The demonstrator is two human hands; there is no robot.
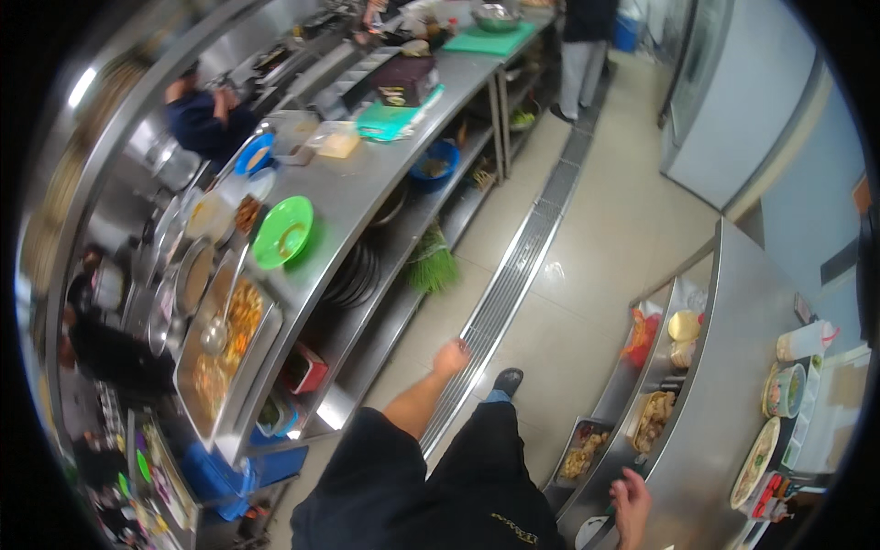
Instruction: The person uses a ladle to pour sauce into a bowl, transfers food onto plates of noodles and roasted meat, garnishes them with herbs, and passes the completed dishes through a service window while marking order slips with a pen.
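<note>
My left hand [452, 356] swings in front of me above the metal floor drain grate [512, 268], its fingers curled and blurred, with no object visible in it. Low on the right, my right hand [629, 505] hangs beside the edge of a stainless steel counter [715, 385], fingers bent and slightly apart, apparently holding nothing. Just past that hand, a shelf under the counter bears a yellow basket of ginger-like roots [654, 419]. Below it stands a steel tray of pale and dark food pieces [584, 450]. One dark shoe [508, 380] of mine is on the tiled floor.
Along the left runs a long steel table [385, 172] with a green bowl [282, 232], a deep food pan holding a ladle [227, 344] and a dark box [405, 80]. A person [584, 62] stands ahead. Plated food [755, 462] lies on the right counter.
</note>
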